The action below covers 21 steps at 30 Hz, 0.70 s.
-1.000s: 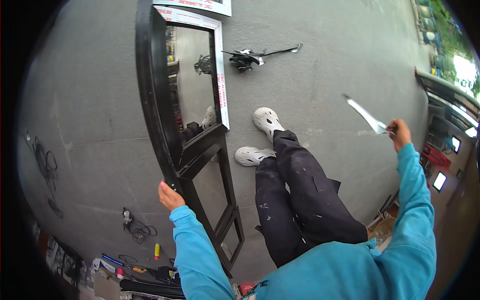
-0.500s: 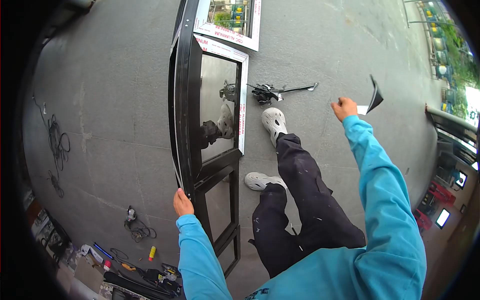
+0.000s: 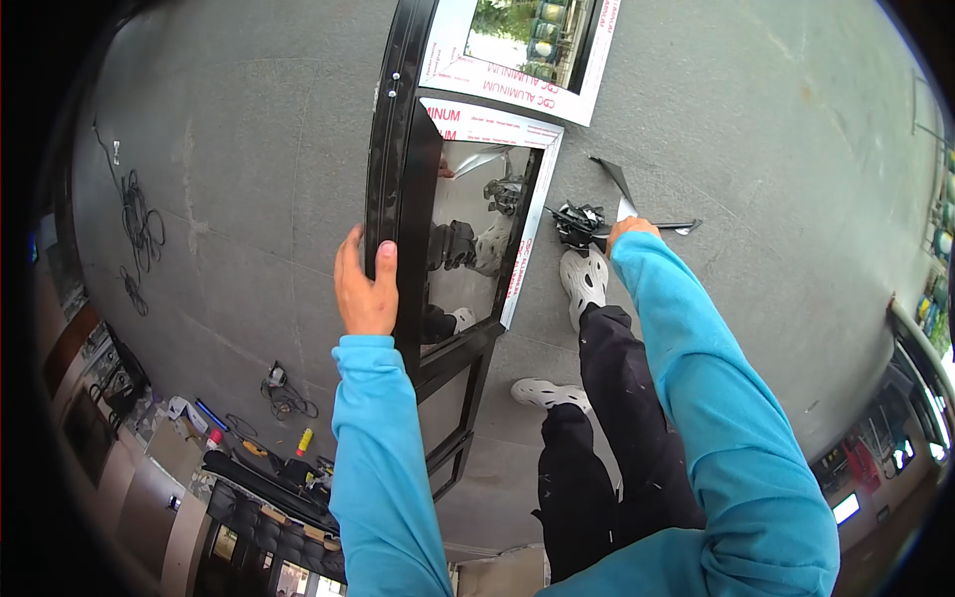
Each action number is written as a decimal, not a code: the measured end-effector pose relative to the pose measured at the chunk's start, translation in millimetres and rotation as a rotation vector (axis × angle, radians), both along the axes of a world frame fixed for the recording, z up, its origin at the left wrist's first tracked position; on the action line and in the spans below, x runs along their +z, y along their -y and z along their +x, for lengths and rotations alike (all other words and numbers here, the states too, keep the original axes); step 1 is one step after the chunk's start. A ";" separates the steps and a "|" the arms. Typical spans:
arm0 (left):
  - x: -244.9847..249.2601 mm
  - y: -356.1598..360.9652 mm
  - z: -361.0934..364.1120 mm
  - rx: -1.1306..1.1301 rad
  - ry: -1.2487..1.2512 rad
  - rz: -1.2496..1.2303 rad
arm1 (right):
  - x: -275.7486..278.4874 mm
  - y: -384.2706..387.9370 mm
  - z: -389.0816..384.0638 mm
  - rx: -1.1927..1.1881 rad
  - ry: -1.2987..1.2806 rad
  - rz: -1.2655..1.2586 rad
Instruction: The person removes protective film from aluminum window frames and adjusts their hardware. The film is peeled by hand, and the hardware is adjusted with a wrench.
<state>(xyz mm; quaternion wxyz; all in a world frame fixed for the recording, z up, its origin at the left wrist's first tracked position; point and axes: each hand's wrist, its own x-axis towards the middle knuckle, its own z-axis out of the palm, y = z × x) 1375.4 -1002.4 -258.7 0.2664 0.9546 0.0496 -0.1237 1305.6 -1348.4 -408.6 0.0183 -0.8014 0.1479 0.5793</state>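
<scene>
A long black aluminium window frame (image 3: 388, 129) stands on edge, with glass panes and white protective film (image 3: 532, 249) printed in red along parts of it. My left hand (image 3: 368, 289) grips the frame's top edge, thumb on the near face and fingers over the other side. To the right, my right hand (image 3: 634, 229) is closed on a peeled strip of film (image 3: 615, 179), black on one side and white on the other. Just left of that hand, a crumpled heap of black film (image 3: 577, 221) lies on the floor beside my shoe (image 3: 584, 282).
Grey floor (image 3: 756, 199) surrounds the frame. Off to the left are a coiled black cable (image 3: 139, 214) and a corded power tool (image 3: 279, 383). A yellow-and-red container (image 3: 304, 442) and assorted tools lie at lower left. A railing (image 3: 915, 348) runs along the right.
My right hand has moved left and down with the film strip, toward the heap. My left hand has shifted farther up along the frame edge, and the view has turned.
</scene>
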 end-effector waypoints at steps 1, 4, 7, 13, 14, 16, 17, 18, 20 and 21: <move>-8.1 10.0 5.7 0.040 -0.007 0.003 | -6.8 3.1 -1.0 -0.014 -0.027 0.000; -21.6 9.1 11.9 0.172 -0.066 -0.050 | -18.0 3.1 -8.4 -0.013 0.004 -0.016; -20.0 10.2 12.2 0.148 -0.064 -0.106 | -25.0 -6.5 -1.9 -0.020 0.108 0.037; -21.0 9.2 12.3 0.122 -0.038 -0.106 | 20.6 -94.4 102.3 -0.230 0.814 0.503; -21.0 9.4 12.9 0.124 -0.036 -0.106 | 19.9 -110.8 125.0 -0.359 1.078 0.658; -20.3 9.3 13.0 0.150 -0.069 -0.130 | 29.1 -137.8 163.7 -0.457 1.209 0.774; -19.4 8.6 12.5 0.150 -0.070 -0.132 | 34.9 -147.8 175.6 -0.490 1.231 0.722; -19.6 8.5 12.5 0.152 -0.073 -0.128 | 42.0 -152.7 184.5 -0.518 1.256 0.668; -20.8 7.7 11.7 0.154 -0.073 -0.133 | 39.8 -156.1 187.0 -0.448 1.255 0.641; -21.4 6.1 10.8 0.146 -0.070 -0.130 | 38.5 -156.8 187.8 -0.385 1.248 0.617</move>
